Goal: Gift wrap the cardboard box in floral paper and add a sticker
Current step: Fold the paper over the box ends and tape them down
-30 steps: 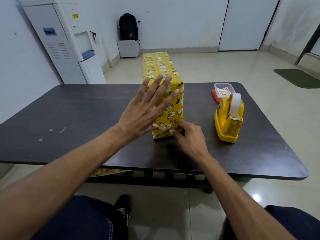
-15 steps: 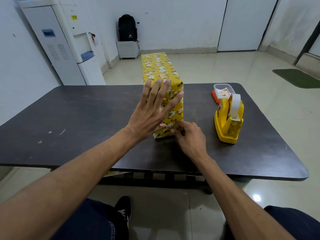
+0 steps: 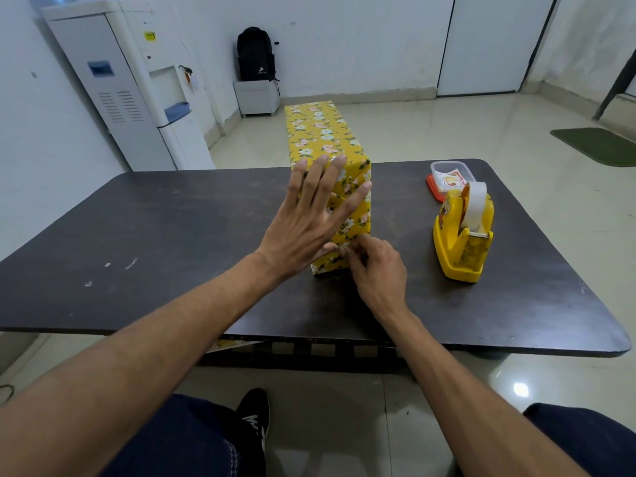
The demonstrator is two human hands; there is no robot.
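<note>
a: what stands at the table [image 3: 165, 235]'s middle?
b: the box [image 3: 318, 132], wrapped in floral paper [image 3: 358, 218].
a: the hands?
b: left hand [image 3: 306, 225] flat, fingers spread, pressing its near face; right hand [image 3: 377, 270] pinching the floral paper low down. tape dispenser [image 3: 461, 239] toward the right edge.

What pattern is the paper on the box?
Yellow with small white and pink flowers; the wrapped box shows it best from the head view.

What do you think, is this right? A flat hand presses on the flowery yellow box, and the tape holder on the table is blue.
Not quite. The tape holder is yellow, not blue, as the head view shows. The rest holds: the left hand lies flat against the flowery yellow box, and the holder stands on the table.
</note>
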